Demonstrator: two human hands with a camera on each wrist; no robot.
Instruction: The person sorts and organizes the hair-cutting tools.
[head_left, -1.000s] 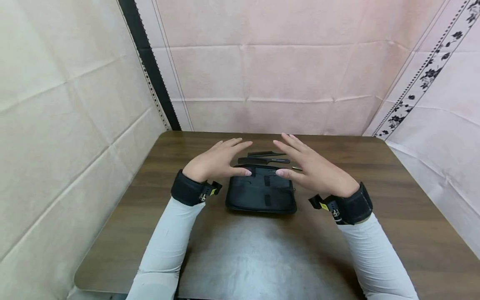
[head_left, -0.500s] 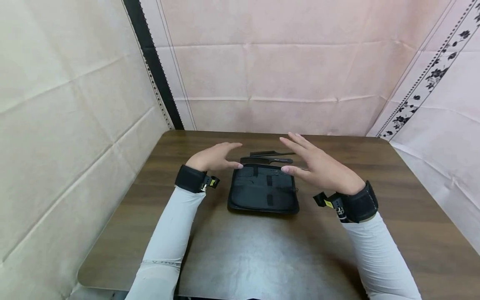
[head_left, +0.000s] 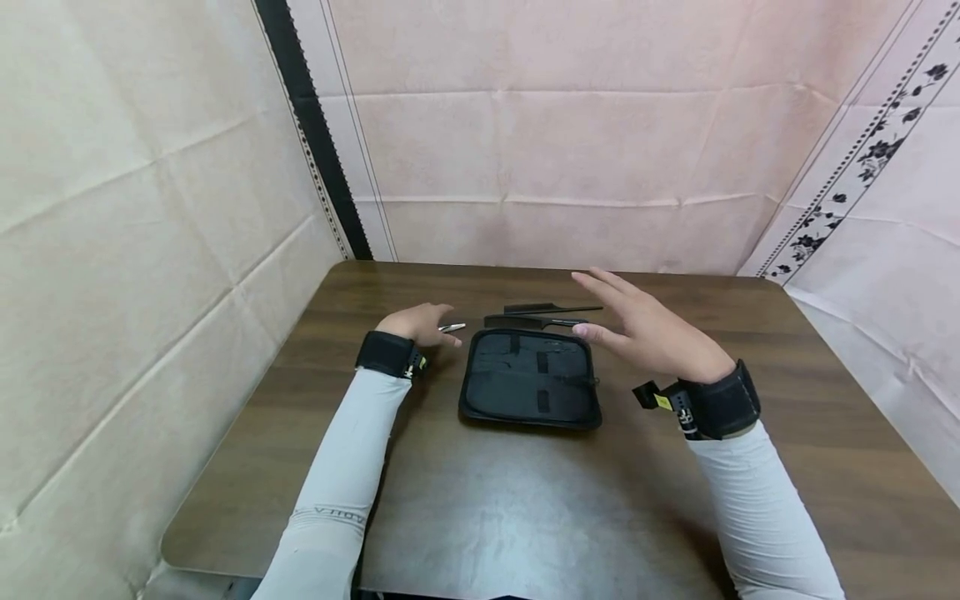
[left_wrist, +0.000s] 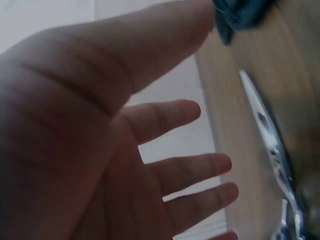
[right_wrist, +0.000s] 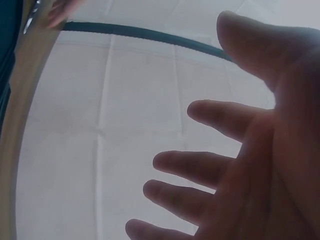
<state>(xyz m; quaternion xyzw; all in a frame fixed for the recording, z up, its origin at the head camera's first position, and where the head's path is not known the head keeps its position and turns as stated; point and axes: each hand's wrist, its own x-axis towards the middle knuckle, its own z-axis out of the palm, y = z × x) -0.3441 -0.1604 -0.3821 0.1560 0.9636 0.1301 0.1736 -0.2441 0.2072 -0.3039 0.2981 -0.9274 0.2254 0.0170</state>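
My left hand [head_left: 418, 323] hovers at the left of the table, fingers extended and apart. Just beyond its fingertips lies a pair of silver scissors [left_wrist: 270, 135]; in the head view only their blades [head_left: 453, 327] show past the hand. A gap separates hand and scissors in the left wrist view. My right hand [head_left: 651, 333] is raised at the right of an unfolded black zip case [head_left: 528, 375], its fingers spread and holding nothing. Behind the case lie a black comb [head_left: 525, 322] and a second dark comb-like tool [head_left: 551, 308]. The right fingertips partly overlap their handle ends in the head view.
The brown wooden table [head_left: 480, 500] has rounded corners. Pale cloth walls [head_left: 600, 167] stand behind and on both sides. Elastic loops [head_left: 542, 362] cross the inside of the case.
My left hand has moved left and down, away from the case, and the scissors now show beside it. My right hand has drifted slightly right, still spread.
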